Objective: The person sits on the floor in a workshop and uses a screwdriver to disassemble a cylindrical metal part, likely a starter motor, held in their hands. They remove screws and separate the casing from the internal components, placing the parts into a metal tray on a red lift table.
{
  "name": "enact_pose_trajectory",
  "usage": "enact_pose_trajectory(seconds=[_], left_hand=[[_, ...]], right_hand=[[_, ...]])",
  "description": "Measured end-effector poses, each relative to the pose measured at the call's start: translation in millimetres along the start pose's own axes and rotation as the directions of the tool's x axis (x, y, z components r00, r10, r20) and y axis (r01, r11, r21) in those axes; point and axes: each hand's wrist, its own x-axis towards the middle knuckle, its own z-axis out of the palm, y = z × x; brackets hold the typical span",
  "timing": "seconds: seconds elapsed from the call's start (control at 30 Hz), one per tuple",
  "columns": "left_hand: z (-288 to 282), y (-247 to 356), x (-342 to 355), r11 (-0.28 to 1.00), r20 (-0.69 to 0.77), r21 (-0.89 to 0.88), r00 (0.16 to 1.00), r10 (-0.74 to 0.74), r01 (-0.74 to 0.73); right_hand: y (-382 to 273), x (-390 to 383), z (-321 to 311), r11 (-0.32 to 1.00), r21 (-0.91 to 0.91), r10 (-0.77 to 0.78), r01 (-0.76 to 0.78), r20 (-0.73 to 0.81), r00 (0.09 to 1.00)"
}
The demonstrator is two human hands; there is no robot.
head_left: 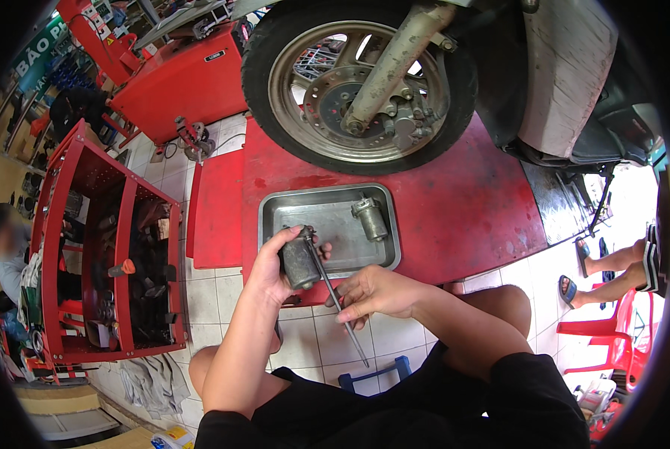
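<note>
Currently grasping a grey metal cylinder [298,266] in the left hand [272,271], wrapping thumb and fingers around its body and holding it over the near left part of a metal tray [395,247]. Pinching a slim metal rod [326,280] between the thumb and bent fingers of the right hand [376,293], slanting it from the cylinder's right side down toward the lap. Overlapping the cylinder with the rod's upper end, without being able to tell touching from merely passing in front. Facing a second cylinder [370,220] lying inside the tray toward the right, on a red platform [462,217], just short of a motorcycle wheel [271,123].
</note>
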Motion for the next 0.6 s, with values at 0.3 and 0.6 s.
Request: enact_pose_trajectory(seconds=[0.3,0.6], left_hand=[[0.2,-0.8,1.7,1.000,-0.008,-0.009,1.000,-0.008,0.008],[-1.9,-2.6,3.4,1.000,-0.042,-0.003,0.999,0.020,-0.020]], right_hand=[[-5.2,-3.4,7.5,0.974,0.217,-0.066,0.062,0.010,0.998],[-6.7,-0.1,7.1,0.974,0.213,-0.075,0.076,-0.013,0.997]])
